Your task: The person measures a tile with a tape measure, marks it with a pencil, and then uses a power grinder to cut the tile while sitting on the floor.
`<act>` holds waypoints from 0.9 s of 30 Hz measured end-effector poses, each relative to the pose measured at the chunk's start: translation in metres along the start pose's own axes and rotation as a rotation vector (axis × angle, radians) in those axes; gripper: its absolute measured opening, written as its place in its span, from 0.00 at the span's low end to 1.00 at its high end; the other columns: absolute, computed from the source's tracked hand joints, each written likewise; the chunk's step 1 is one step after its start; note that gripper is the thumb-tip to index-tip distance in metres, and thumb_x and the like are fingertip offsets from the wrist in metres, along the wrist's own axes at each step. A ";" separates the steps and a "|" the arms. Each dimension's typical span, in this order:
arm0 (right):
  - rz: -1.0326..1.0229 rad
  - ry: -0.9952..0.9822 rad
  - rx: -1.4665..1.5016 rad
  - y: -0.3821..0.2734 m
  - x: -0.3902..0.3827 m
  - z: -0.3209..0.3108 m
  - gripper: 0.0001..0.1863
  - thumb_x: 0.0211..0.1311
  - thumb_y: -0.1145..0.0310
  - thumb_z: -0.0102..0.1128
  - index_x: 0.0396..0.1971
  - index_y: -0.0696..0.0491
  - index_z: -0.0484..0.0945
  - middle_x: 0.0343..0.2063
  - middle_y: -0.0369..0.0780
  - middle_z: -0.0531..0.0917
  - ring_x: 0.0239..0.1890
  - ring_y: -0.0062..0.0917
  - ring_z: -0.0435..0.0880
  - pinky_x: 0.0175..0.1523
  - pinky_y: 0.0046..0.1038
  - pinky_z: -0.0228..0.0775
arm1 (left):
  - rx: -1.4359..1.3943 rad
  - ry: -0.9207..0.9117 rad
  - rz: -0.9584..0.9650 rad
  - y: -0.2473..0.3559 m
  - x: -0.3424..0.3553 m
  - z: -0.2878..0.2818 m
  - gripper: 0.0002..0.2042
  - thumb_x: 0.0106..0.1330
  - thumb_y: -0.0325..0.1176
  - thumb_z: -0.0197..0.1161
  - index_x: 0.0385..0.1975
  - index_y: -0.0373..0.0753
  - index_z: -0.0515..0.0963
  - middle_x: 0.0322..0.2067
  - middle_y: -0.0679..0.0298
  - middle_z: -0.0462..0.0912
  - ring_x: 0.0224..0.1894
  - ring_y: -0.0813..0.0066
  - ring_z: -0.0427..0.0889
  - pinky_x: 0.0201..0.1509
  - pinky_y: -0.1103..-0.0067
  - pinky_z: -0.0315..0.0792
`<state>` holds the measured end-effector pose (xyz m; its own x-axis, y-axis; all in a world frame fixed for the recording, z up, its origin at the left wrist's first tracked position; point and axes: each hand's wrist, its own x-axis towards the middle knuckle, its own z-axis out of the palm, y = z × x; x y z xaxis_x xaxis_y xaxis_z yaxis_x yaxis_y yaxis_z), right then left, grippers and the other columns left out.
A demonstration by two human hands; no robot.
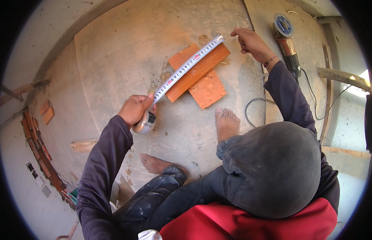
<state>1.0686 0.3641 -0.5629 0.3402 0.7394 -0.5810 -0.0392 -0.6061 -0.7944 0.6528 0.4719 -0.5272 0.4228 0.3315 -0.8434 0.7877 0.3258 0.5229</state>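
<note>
My left hand (134, 109) grips a tape measure (143, 125), its thumb on the drawn-out blade beside the case. The blade slants up and to the right along the far edge of a smooth orange clay tile (202, 75). This tile lies crosswise over a rougher orange clay piece (210, 91), whose ends show on both sides and whose middle is hidden. Just right of the blade's hooked end hovers my right hand (253, 45), empty, with the index finger stretched toward the hook and the other fingers partly curled. A small gap separates finger and hook.
An angle grinder (288, 48) with a blue disc lies at the right, its black cable (250, 105) looping over the dusty board floor. My bare feet (227, 122) stand near the tiles. Small tile pieces (49, 115) and a wood strip (83, 145) lie at the left.
</note>
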 end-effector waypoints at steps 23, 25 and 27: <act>-0.351 -0.105 -0.480 -0.009 -0.098 0.085 0.10 0.67 0.68 0.52 0.41 0.57 0.75 0.20 0.45 0.78 0.23 0.34 0.77 0.32 0.34 0.66 | 0.070 0.011 -0.025 0.005 0.004 -0.007 0.22 0.75 0.47 0.50 0.25 0.37 0.80 0.22 0.67 0.80 0.23 0.82 0.75 0.33 0.81 0.71; -0.412 -0.112 -0.509 -0.007 -0.097 0.099 0.09 0.66 0.68 0.52 0.39 0.57 0.74 0.20 0.45 0.78 0.24 0.37 0.78 0.32 0.36 0.67 | 0.066 0.014 -0.025 0.004 0.004 -0.008 0.22 0.75 0.47 0.49 0.25 0.37 0.80 0.22 0.67 0.80 0.23 0.82 0.75 0.33 0.81 0.71; -0.450 -0.103 -0.552 -0.008 -0.096 0.109 0.09 0.65 0.68 0.52 0.38 0.57 0.74 0.20 0.46 0.79 0.25 0.40 0.79 0.32 0.38 0.67 | 0.056 0.018 -0.033 0.002 0.002 -0.010 0.22 0.75 0.47 0.49 0.25 0.37 0.80 0.22 0.68 0.80 0.23 0.82 0.75 0.33 0.81 0.71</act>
<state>0.9341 0.3296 -0.5196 0.1204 0.9598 -0.2534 0.5743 -0.2756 -0.7708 0.6515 0.4820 -0.5267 0.3888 0.3374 -0.8573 0.8250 0.2867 0.4869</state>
